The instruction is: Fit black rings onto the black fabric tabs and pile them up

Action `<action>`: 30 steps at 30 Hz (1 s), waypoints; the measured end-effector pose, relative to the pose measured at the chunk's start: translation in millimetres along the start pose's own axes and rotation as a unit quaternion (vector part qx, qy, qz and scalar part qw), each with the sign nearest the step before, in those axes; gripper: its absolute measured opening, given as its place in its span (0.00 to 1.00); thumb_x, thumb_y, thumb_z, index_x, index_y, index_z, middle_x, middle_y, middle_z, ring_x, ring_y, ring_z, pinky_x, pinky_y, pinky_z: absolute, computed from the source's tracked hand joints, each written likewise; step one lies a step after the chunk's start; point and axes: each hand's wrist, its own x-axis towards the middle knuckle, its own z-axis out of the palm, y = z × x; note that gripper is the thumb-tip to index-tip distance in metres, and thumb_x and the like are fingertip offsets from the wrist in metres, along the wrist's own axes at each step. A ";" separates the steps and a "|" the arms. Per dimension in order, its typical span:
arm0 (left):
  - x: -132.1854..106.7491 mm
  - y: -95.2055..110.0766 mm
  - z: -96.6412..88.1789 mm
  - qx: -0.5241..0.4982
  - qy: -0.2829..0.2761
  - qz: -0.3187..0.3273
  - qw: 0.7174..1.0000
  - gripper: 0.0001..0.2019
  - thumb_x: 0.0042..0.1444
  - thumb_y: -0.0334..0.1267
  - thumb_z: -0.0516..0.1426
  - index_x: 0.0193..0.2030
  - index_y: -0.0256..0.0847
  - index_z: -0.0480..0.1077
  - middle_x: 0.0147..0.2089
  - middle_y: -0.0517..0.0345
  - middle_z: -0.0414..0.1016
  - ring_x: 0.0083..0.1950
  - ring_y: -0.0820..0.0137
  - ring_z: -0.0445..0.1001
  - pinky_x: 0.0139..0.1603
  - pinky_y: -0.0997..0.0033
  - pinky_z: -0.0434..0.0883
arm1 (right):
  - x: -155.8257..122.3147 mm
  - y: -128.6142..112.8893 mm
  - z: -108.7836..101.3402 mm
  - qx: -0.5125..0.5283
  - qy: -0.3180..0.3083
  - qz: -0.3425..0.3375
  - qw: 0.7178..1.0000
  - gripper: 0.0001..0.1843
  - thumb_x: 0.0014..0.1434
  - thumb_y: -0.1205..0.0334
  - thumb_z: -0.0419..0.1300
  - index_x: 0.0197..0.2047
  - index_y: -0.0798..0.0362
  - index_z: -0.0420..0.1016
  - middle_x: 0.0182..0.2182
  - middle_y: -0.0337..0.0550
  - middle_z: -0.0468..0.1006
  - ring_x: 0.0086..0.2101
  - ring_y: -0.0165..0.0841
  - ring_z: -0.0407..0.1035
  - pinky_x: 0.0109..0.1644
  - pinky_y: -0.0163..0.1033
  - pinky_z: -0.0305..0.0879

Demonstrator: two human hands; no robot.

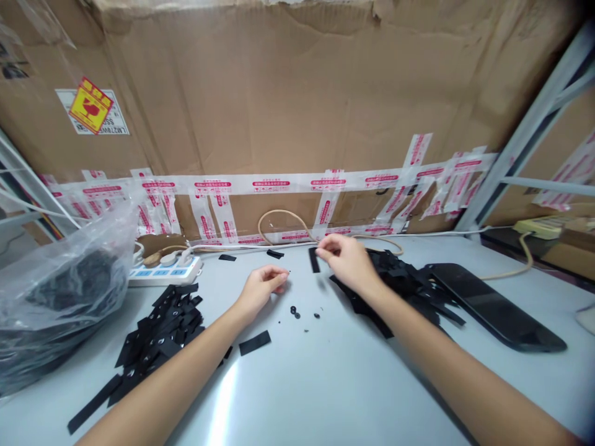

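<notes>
Pinched in the fingers of my right hand is a short black strip, held just above the table. My left hand is a little to the left with its fingertips pressed together; whatever they hold, if anything, is too small to make out. Between and below the hands lie a few small round black pieces. A single black strip rests near my left forearm. One heap of black strips, some with shiny spots, lies left of that arm. Another black heap is partly hidden behind my right forearm.
A clear plastic bag with black contents stands at the left beside a white power strip. A black phone-like slab lies at the right. A large taped cardboard box closes off the back, with metal frame posts at the sides.
</notes>
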 end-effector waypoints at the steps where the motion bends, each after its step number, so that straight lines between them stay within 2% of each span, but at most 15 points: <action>1: 0.5 -0.6 -0.2 0.000 0.003 -0.002 1.000 0.06 0.43 0.35 0.61 0.29 0.34 0.72 0.26 0.58 0.70 0.29 0.73 0.67 0.34 0.71 0.65 | 4.1 4.6 -15.4 -0.089 0.013 0.007 0.996 0.04 0.45 0.68 0.56 0.24 0.51 0.71 0.24 0.43 0.76 0.29 0.35 0.69 0.36 0.39 0.61; 3: 1.1 -1.5 -0.5 0.003 0.004 -0.005 1.000 0.05 0.44 0.34 0.60 0.28 0.34 0.72 0.26 0.58 0.70 0.28 0.74 0.66 0.34 0.71 0.65 | 10.0 15.9 -41.7 -0.250 0.010 0.044 0.967 0.06 0.44 0.70 0.57 0.23 0.51 0.73 0.23 0.45 0.76 0.30 0.38 0.70 0.35 0.40 0.60; 5: 1.4 -1.8 -0.6 0.005 0.006 -0.007 1.000 0.04 0.45 0.34 0.60 0.28 0.35 0.72 0.26 0.58 0.70 0.28 0.74 0.66 0.34 0.71 0.65 | 13.3 26.8 -56.4 -0.334 -0.030 0.080 0.939 0.06 0.43 0.70 0.58 0.22 0.50 0.74 0.24 0.47 0.77 0.31 0.41 0.70 0.35 0.41 0.59; 6: 1.5 -1.9 -0.7 0.006 0.006 -0.008 1.000 0.04 0.45 0.34 0.60 0.28 0.35 0.72 0.26 0.58 0.70 0.28 0.74 0.66 0.34 0.71 0.65 | 14.5 31.0 -58.5 -0.353 -0.038 0.078 0.931 0.07 0.43 0.70 0.57 0.23 0.51 0.75 0.25 0.48 0.77 0.33 0.43 0.71 0.36 0.42 0.59; 9: 1.7 -2.2 -0.7 0.007 0.006 -0.008 1.000 0.04 0.45 0.33 0.59 0.28 0.34 0.72 0.26 0.58 0.69 0.28 0.74 0.66 0.34 0.72 0.65 | 18.7 37.0 -48.6 -0.327 -0.085 -0.009 0.941 0.10 0.48 0.68 0.55 0.28 0.51 0.77 0.30 0.49 0.79 0.37 0.43 0.70 0.40 0.42 0.60; 12: 1.9 -2.4 -0.5 0.007 0.006 -0.009 1.000 0.04 0.45 0.33 0.59 0.27 0.34 0.72 0.26 0.57 0.69 0.28 0.74 0.66 0.34 0.71 0.66 | 26.6 39.3 -30.0 -0.244 -0.175 -0.102 0.948 0.10 0.48 0.67 0.56 0.32 0.49 0.78 0.36 0.45 0.79 0.39 0.39 0.70 0.42 0.39 0.60; 16: 1.7 -1.6 0.2 0.003 0.008 -0.010 1.000 0.04 0.44 0.33 0.60 0.26 0.34 0.72 0.24 0.58 0.68 0.27 0.74 0.66 0.33 0.71 0.65 | 40.2 46.8 -18.1 -0.231 -0.207 -0.063 0.949 0.14 0.39 0.73 0.60 0.31 0.50 0.79 0.30 0.44 0.80 0.33 0.38 0.71 0.38 0.37 0.62; 20: 1.3 -1.1 0.5 0.002 0.009 -0.012 1.000 0.04 0.43 0.34 0.60 0.26 0.35 0.72 0.24 0.58 0.68 0.27 0.74 0.66 0.33 0.71 0.65 | 48.7 51.8 -24.5 -0.153 -0.220 -0.003 0.963 0.10 0.43 0.71 0.57 0.24 0.51 0.79 0.23 0.40 0.79 0.29 0.35 0.72 0.36 0.35 0.63; 24: 2.3 -3.3 -0.4 0.001 0.008 -0.006 1.000 0.06 0.41 0.36 0.61 0.26 0.35 0.72 0.24 0.58 0.68 0.27 0.74 0.66 0.33 0.72 0.65 | 52.4 50.3 -36.7 -0.104 -0.244 0.019 0.964 0.08 0.45 0.65 0.58 0.21 0.52 0.78 0.22 0.40 0.79 0.29 0.35 0.72 0.36 0.35 0.63; 27: 3.5 -5.9 -1.8 0.004 0.004 0.000 1.000 0.07 0.41 0.37 0.62 0.26 0.35 0.72 0.24 0.58 0.68 0.27 0.74 0.66 0.33 0.71 0.65 | 59.3 49.5 -40.8 -0.155 -0.196 0.020 0.968 0.10 0.48 0.61 0.57 0.24 0.52 0.79 0.24 0.43 0.79 0.30 0.36 0.72 0.34 0.35 0.63; 30: 4.0 -7.1 -2.6 0.007 0.001 -0.001 1.000 0.07 0.42 0.37 0.61 0.27 0.35 0.72 0.24 0.58 0.68 0.27 0.74 0.66 0.33 0.71 0.65 | 69.5 51.9 -34.6 -0.228 -0.148 0.008 0.962 0.09 0.48 0.65 0.57 0.30 0.53 0.80 0.31 0.47 0.80 0.34 0.37 0.72 0.38 0.36 0.62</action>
